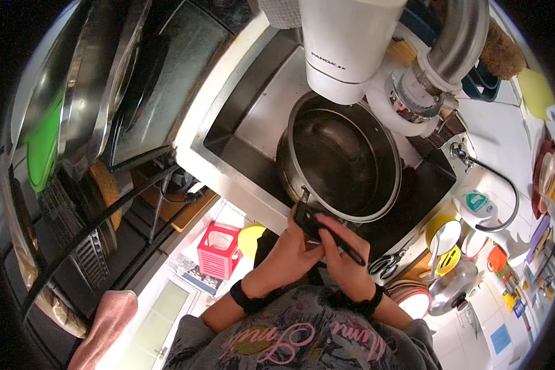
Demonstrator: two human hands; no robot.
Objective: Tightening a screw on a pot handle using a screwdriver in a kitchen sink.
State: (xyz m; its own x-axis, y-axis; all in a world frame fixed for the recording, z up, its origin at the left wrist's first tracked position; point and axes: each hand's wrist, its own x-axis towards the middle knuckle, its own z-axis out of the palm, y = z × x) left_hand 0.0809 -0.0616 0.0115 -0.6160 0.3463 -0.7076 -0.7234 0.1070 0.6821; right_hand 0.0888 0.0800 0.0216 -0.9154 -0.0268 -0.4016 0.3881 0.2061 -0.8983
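Note:
A wide, deep frying pan [345, 154] with a dark interior and a metal rim rests in the sink [262, 114], tilted a little toward me. Its black handle [306, 220] points back to my body. My left hand [293, 256] is closed around the handle close to the pan. Beside it, my right hand [349, 262] is closed too, its fingers lying over the handle's outer end. Parts of the handle are hidden by my fingers. The pan's inside looks shiny; I cannot tell whether liquid lies in it.
A white cylindrical appliance [333, 55] and a thick metal pipe [462, 43] hang over the sink's far side. On the right are scissors [386, 265], stacked bowls [410, 296], a metal lid [453, 287] and a white bottle [478, 206]. A dark rack [98, 231] stands left.

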